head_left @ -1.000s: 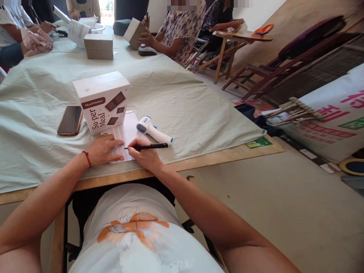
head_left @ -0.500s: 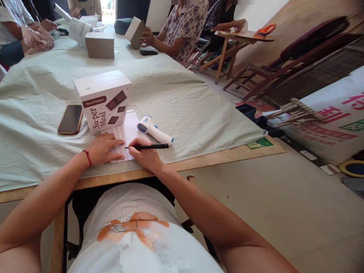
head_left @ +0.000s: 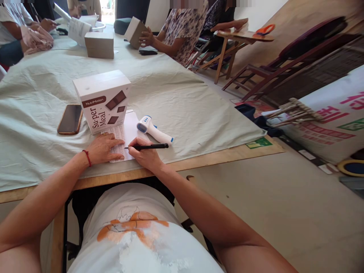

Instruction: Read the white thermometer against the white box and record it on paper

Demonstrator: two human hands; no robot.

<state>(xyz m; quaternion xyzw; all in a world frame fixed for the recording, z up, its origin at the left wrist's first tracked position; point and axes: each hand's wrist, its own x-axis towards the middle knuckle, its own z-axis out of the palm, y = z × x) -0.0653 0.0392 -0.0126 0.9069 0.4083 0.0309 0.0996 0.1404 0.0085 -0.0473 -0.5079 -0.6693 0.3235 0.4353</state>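
A black pen (head_left: 153, 146) is gripped in my right hand (head_left: 146, 157), its tip at the paper near the middle. My left hand (head_left: 104, 148) lies with fingers stretched across a printed or written sheet (head_left: 118, 133), holding it flat beside a white page (head_left: 131, 125). Just behind my left hand stands a white box (head_left: 104, 102) marked "Super Meal", which covers part of the sheet. Right of the page rests a white and blue handheld thermometer (head_left: 155, 131). A phone (head_left: 70, 119) lies face up left of the box.
Across the cloth-covered table (head_left: 170, 91) are a cardboard box (head_left: 99, 46), another box (head_left: 135, 33) in a person's hands, and a white basin (head_left: 99, 27). Other people sit around the far side. A chair (head_left: 287, 60) and a small wooden table (head_left: 241, 35) stand at right.
Almost nothing differs. The whole view has shifted very slightly; both hands, the pen and the paper keep their places.
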